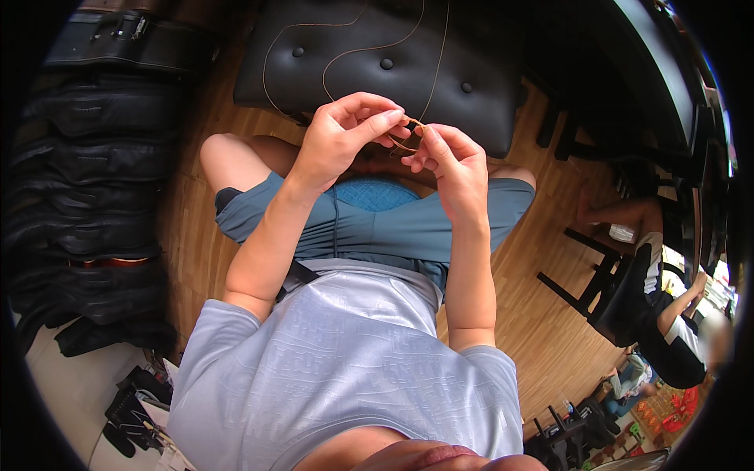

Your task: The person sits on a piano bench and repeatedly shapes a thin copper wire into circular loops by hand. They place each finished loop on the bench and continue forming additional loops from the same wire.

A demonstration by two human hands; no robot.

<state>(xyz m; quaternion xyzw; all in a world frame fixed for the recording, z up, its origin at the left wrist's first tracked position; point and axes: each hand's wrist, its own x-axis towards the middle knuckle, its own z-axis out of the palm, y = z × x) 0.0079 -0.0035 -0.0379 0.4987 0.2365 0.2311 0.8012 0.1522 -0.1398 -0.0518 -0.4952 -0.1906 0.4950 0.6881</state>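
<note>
In front of me both hands are raised, close together, over the near edge of a black tufted bench (345, 78). My left hand (343, 135) pinches a thin tan cord (403, 147) between thumb and fingertips. That cord bends into a small loop between the hands, and my right hand (453, 161) pinches its other side. Part of the loop is hidden behind the fingers. Thin brownish cord lengths (349, 52) run in curves over the bench top; whether they join the loop, I cannot tell.
I sit cross-legged on a blue seat (377, 195) above a wooden floor (510, 314). Black instrument cases (94, 165) are stacked along the left. Black furniture (652, 71) stands at the far right, with another person (667, 306) seated on a black bench below it.
</note>
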